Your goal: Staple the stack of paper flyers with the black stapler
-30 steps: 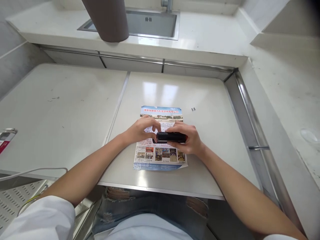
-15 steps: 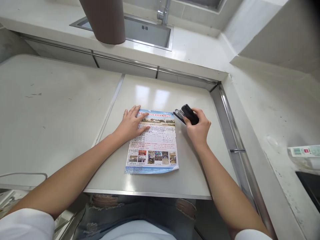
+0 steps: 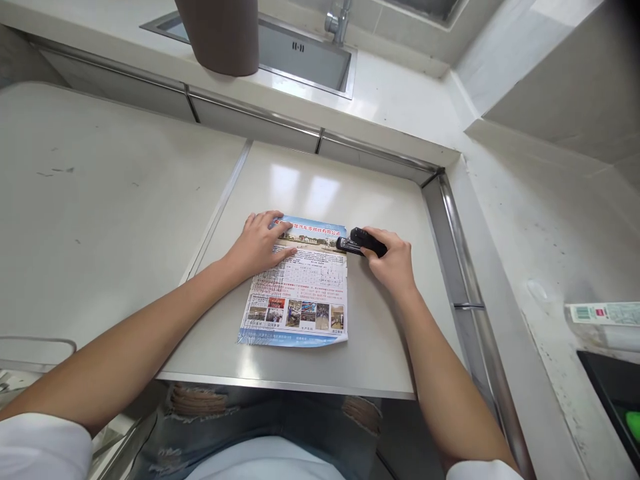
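A printed flyer [image 3: 313,273] with a blue top band, red text and small photos lies on the white table [image 3: 375,353], its lower right corner curled up. My left hand [image 3: 263,243] rests with spread fingers on the flyer's upper left part. In my right hand [image 3: 393,257] is a black stapler [image 3: 369,242], gripped by its body. The stapler's nose overlaps the flyer's right edge near the top; its jaws are apart at the front. Whether paper sits between the jaws I cannot tell.
Behind the table runs a counter with a steel sink [image 3: 305,57], a faucet [image 3: 337,25] and a brown cylindrical object [image 3: 220,37]. A raised ledge with metal trim [image 3: 463,247] borders the right side. A clear package [image 3: 603,320] with a label lies on the right counter.
My right hand has brought the stapler left and slightly down, from beside the flyer's top corner onto its right edge. The left hand still presses on the flyer. The view has shifted a little.
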### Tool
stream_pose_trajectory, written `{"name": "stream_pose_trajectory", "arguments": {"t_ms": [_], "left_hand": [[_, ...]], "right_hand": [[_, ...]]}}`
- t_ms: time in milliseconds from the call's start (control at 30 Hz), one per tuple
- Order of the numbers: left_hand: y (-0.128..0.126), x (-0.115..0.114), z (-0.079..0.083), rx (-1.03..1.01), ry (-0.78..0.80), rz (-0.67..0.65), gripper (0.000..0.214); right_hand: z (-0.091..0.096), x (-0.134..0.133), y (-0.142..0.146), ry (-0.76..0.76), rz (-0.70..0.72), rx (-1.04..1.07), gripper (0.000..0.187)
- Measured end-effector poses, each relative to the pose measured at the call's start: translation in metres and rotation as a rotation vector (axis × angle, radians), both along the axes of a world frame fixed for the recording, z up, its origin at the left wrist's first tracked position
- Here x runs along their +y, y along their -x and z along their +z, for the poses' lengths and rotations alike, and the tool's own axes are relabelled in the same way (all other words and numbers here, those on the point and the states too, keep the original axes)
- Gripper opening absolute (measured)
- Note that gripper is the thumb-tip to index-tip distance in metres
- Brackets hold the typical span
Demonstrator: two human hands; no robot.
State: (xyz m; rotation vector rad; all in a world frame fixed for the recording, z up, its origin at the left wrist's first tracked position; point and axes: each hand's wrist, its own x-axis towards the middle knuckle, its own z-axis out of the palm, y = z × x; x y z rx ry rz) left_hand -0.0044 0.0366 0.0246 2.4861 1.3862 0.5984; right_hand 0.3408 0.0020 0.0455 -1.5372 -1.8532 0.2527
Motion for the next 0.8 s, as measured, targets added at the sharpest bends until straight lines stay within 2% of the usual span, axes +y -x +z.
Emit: {"name": "stream_pose_trajectory", "arguments": {"t_ms": [100, 267, 333, 500, 600, 700, 800], "left_hand": [[0.001, 0.001, 0.003, 0.005, 0.015, 0.019, 0.052], [0.001, 0.0, 0.013, 0.01, 0.044, 0.026, 0.05], [0.001, -0.001, 0.016, 0.01, 0.046, 0.021, 0.048], [0.002, -0.001, 0.018, 0.019, 0.039, 0.032, 0.046], [0.002, -0.001, 0.017, 0.019, 0.03, 0.032, 0.047], [0.002, -0.002, 0.017, 0.004, 0.032, -0.008, 0.048], [0.001, -0.004, 0.018, -0.005, 0.051, -0.07, 0.047]], "right_hand": [[0.005, -0.005, 0.0, 0.019, -0.023, -0.047, 0.042], [0.011, -0.006, -0.006, 0.064, -0.204, -0.163, 0.045], [0.012, -0.005, -0.007, 0.075, -0.177, -0.157, 0.045], [0.015, -0.008, 0.001, 0.064, 0.029, -0.116, 0.044], [0.018, -0.012, 0.009, 0.082, 0.106, -0.12, 0.045], [0.019, -0.014, 0.014, 0.103, 0.12, -0.14, 0.046], [0.019, -0.013, 0.014, 0.088, 0.065, -0.167, 0.045]]}}
